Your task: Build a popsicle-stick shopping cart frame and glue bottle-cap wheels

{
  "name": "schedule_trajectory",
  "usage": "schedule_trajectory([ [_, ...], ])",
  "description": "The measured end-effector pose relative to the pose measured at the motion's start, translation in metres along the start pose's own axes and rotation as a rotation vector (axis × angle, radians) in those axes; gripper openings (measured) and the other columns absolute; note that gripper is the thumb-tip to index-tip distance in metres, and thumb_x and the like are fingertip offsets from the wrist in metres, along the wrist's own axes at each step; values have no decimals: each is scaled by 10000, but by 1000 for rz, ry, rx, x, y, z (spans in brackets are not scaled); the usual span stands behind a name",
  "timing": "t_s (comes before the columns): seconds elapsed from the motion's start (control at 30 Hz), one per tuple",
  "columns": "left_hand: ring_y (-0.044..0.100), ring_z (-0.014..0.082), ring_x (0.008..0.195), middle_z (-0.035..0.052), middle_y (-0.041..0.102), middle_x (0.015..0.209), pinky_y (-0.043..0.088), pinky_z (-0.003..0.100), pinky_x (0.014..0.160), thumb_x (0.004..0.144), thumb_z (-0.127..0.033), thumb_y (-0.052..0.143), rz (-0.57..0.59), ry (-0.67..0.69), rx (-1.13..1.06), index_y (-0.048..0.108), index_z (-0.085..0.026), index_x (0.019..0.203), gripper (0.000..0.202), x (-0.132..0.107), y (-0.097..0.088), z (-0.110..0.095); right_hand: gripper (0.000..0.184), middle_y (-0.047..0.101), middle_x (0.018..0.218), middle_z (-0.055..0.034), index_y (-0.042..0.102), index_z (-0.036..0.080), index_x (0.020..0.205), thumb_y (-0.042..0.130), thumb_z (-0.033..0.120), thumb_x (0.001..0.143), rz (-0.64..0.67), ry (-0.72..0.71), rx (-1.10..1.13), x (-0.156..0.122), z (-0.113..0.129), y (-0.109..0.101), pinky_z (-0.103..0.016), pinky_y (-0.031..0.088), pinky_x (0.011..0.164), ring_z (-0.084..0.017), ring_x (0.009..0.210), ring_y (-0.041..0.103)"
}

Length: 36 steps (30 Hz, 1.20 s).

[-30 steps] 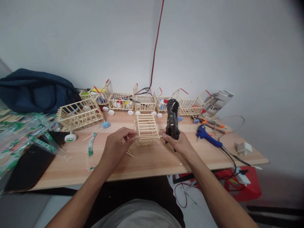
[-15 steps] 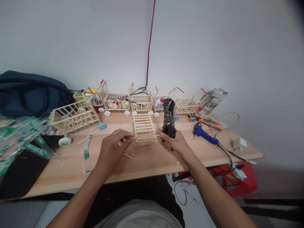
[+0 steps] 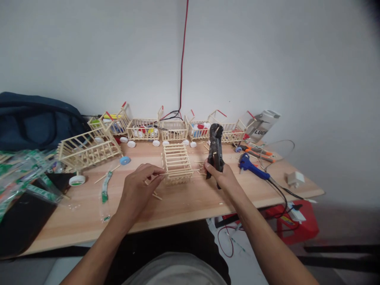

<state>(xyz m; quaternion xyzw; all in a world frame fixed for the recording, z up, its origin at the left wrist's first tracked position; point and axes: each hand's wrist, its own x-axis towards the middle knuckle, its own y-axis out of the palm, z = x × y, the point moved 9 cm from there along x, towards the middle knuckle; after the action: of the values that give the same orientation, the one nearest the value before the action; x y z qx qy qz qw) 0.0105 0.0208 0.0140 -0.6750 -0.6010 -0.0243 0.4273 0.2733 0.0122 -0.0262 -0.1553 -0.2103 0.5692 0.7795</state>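
Note:
A small open frame of thin wooden sticks [image 3: 175,163] stands on the wooden table [image 3: 184,204] in front of me. My left hand [image 3: 139,189] pinches a thin stick [image 3: 178,172] laid across the frame's near side. My right hand [image 3: 223,178] is closed round the handles of black cutting pliers [image 3: 215,148], held upright just right of the frame, jaws up. Short stick offcuts lie beside the frame.
A row of finished stick carts with bottle-cap wheels [image 3: 166,128] lines the wall; a bigger one [image 3: 87,148] lies at left. A blue glue gun [image 3: 252,166] with cable, orange-handled tools [image 3: 257,151], a white plug [image 3: 293,179], green packets [image 3: 20,174] and a dark bag [image 3: 35,118] surround them.
My right hand with the pliers has drawn slightly right, away from the stick's end. The view has shifted a little. My left hand keeps its pinch on the stick.

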Motion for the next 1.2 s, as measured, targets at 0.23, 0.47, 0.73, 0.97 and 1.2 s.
schedule_trajectory([
  [0.23, 643, 145, 800, -5, 726, 868, 468, 253, 712, 859, -238, 636, -20, -1, 1, 718, -223, 874, 85, -1, -4, 0, 483, 683, 875, -103, 655, 186, 929, 615, 630, 744, -93, 20, -459, -17, -7, -38, -379, 432, 763, -285, 839, 617],
  [0.47, 633, 143, 781, 0, 708, 845, 471, 246, 702, 876, -260, 612, -134, 3, 28, 693, -209, 852, 99, -5, -23, 0, 598, 649, 1080, -170, 619, 151, 1157, 525, 647, 836, -180, 189, -943, -33, -38, -56, -452, 420, 864, -354, 1036, 587],
  [0.73, 638, 145, 801, 0, 704, 862, 480, 253, 708, 880, -222, 607, -157, 1, 9, 682, -218, 839, 85, -10, -27, 0, 683, 576, 1204, -216, 601, 118, 1198, 462, 686, 846, -229, 185, -1018, -37, -38, -51, -541, 417, 872, -411, 1084, 546],
  [0.97, 622, 145, 787, 7, 690, 801, 487, 270, 737, 866, -138, 625, -159, 170, 42, 658, -199, 830, 78, -12, -32, -28, 650, 535, 1333, -234, 557, 91, 1299, 438, 589, 899, -276, -38, -878, -41, -11, -55, -585, 386, 961, -422, 1208, 493],
  [1.2, 573, 161, 834, 44, 663, 808, 498, 290, 769, 888, -115, 595, -62, 349, 47, 635, -176, 849, 82, -24, -24, -73, 269, 643, 867, -50, 646, 276, 1159, 537, 373, 932, -10, -707, -499, -94, 103, 0, -288, 483, 676, -196, 798, 627],
])
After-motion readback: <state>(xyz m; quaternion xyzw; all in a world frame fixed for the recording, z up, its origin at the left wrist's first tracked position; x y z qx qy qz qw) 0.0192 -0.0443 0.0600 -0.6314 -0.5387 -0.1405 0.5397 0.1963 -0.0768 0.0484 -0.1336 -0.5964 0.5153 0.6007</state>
